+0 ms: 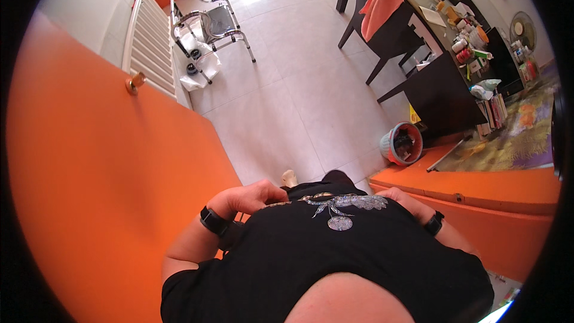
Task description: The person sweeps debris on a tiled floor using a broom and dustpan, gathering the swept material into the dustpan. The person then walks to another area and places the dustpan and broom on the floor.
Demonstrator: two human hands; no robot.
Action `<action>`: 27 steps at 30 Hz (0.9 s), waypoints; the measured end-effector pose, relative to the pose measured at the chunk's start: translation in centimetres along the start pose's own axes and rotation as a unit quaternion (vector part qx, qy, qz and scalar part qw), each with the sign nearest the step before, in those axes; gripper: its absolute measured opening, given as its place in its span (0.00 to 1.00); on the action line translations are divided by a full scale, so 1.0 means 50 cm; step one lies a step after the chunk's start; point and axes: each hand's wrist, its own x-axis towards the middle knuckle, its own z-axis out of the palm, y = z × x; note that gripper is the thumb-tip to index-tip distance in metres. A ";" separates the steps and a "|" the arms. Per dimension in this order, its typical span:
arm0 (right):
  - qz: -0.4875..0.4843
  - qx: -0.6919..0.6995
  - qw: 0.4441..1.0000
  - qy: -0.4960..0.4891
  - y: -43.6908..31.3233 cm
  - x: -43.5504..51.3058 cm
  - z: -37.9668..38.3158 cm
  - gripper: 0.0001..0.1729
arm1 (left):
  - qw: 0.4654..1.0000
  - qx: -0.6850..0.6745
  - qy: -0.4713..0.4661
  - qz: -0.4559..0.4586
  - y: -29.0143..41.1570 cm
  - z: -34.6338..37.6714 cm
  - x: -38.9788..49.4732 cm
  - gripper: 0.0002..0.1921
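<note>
My left hand (255, 196) rests at the left hem of my black T-shirt (323, 251), its fingers bent and partly tucked out of sight by the cloth. On the other side, my right hand (400, 197) lies against the shirt's right edge, with most of its fingers hidden. Whether either hand grips the fabric cannot be told. Each wrist wears a black band. Silvery sequins decorate the shirt between the hands. An orange door (121, 166) with a brass knob (135, 83) stands close on the left.
A bluish waste bin (384, 144) with a red liner stands ahead right, beside an orange door frame (484, 195). Beyond are a dark chair (376, 49) with a pink towel (379, 9) and a cluttered desk (430, 22). A metal-framed commode chair (219, 20) stands near a white radiator (150, 40).
</note>
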 end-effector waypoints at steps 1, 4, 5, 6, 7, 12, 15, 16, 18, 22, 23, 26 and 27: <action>0.005 -0.009 1.000 0.002 -0.025 0.033 -0.001 0.14 | 0.999 0.030 -0.011 -0.006 0.011 -0.039 -0.006 0.14; -0.003 -0.064 0.997 -0.032 -0.108 0.139 -0.025 0.11 | 0.991 0.072 -0.032 -0.104 0.034 -0.137 -0.035 0.16; -0.008 -0.110 0.992 -0.056 -0.139 0.182 -0.040 0.10 | 0.997 -0.007 -0.013 -0.074 0.034 -0.154 -0.046 0.18; -0.015 -0.164 0.983 -0.084 -0.171 0.226 -0.055 0.09 | 0.997 -0.017 0.006 -0.070 0.037 -0.176 -0.055 0.17; 0.012 -0.142 0.984 -0.111 -0.203 0.274 -0.067 0.09 | 0.998 -0.024 0.022 -0.056 0.042 -0.196 -0.065 0.16; 0.093 -0.253 0.925 -0.269 -0.386 0.543 -0.121 0.14 | 0.989 -0.027 0.090 -0.112 0.100 -0.294 -0.088 0.17; 0.051 -0.242 0.902 -0.352 -0.503 0.666 -0.148 0.15 | 0.977 -0.094 0.171 -0.081 0.159 -0.352 -0.065 0.17; 0.031 -0.232 0.896 -0.378 -0.540 0.701 -0.159 0.14 | 0.967 -0.142 0.195 -0.082 0.179 -0.372 -0.052 0.16; 0.009 -0.300 0.867 -0.397 -0.612 0.781 -0.171 0.14 | 0.951 -0.200 0.228 -0.059 0.216 -0.409 -0.012 0.17; -0.011 -0.385 0.794 -0.470 -0.716 0.922 -0.148 0.12 | 0.951 -0.203 0.231 -0.042 0.294 -0.461 0.030 0.17; -0.016 -0.397 0.769 -0.500 -0.740 0.953 -0.134 0.12 | 0.928 -0.218 0.300 -0.035 0.310 -0.456 0.038 0.17; -0.051 -0.366 0.701 -0.610 -0.797 1.023 -0.085 0.10 | 0.900 -0.246 0.355 -0.055 0.350 -0.462 0.048 0.16; -0.063 -0.380 0.679 -0.625 -0.811 1.045 -0.066 0.09 | 0.892 -0.256 0.368 -0.056 0.361 -0.470 0.050 0.15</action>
